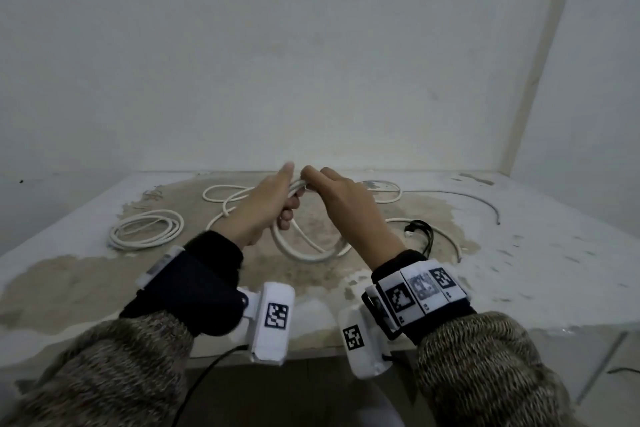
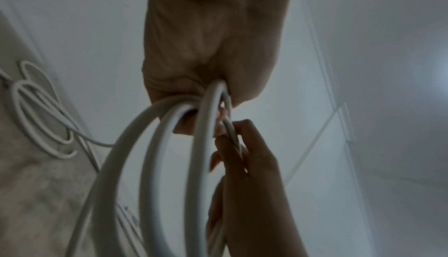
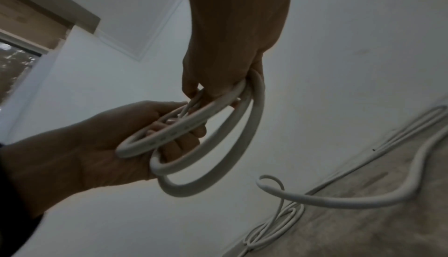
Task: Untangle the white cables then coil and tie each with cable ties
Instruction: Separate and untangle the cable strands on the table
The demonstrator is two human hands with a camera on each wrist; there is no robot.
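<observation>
A thick white cable [image 1: 311, 255] is wound into several loops and held up over the table [image 1: 519, 270] by both hands. My left hand [image 1: 277, 204] grips the top of the loops from the left, fingers curled round them. My right hand [image 1: 322, 180] holds the same spot from the right. In the left wrist view the loops [image 2: 155, 155] hang from my left hand [image 2: 194, 69], and my right hand [image 2: 247, 146] pinches a thinner strand there. The right wrist view shows my right hand [image 3: 218, 69], my left hand [image 3: 109, 136] and the loops [image 3: 218, 142].
A finished-looking white coil [image 1: 145, 229] lies at the left of the table. Loose thin white cable [image 1: 235, 194] sprawls behind my hands, more cable [image 1: 384, 189] at the back right. A black cable tie [image 1: 424, 232] and a grey wire [image 1: 485, 204] lie to the right.
</observation>
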